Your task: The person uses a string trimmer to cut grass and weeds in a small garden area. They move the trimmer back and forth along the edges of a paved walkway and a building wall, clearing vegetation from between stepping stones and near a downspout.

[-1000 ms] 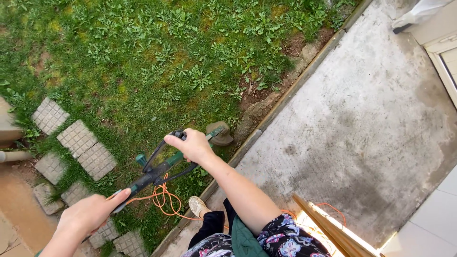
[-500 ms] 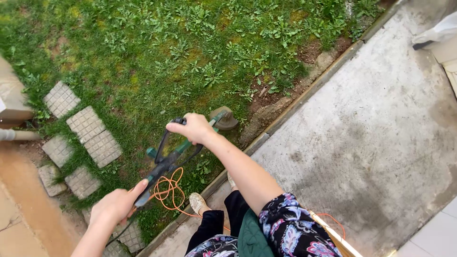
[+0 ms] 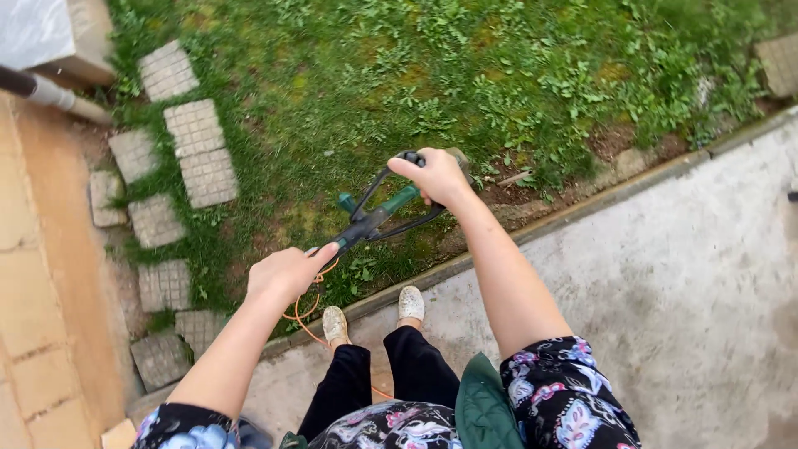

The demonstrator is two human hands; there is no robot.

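Head view: the person stands at the edge of a concrete slab (image 3: 665,274), both shoes just behind the kerb (image 3: 582,208) that divides it from the lawn (image 3: 399,75). The left hand (image 3: 287,273) is closed around the rear handle of a green and black grass trimmer (image 3: 370,218), its grip clamped tight with the fingers wrapped over the top. The right hand (image 3: 439,176) is clamped on the black loop handle further down the shaft, arm stretched forward. The trimmer slants away from the body over the grass strip just inside the kerb; its cutting head is mostly hidden behind the right hand, so whether it touches the ground cannot be told. An orange cable (image 3: 309,309) loops below the left hand and trails back between the shoes. Grey paving blocks (image 3: 195,150) run in a line through the grass on the left, beside a tan paved path (image 3: 41,274).

The step in hand looks like trimming along the lawn's border. The next move seems to call for a steady two-handed hold, the head kept low near the kerb, and the cable kept behind the feet and away from the cutting end.
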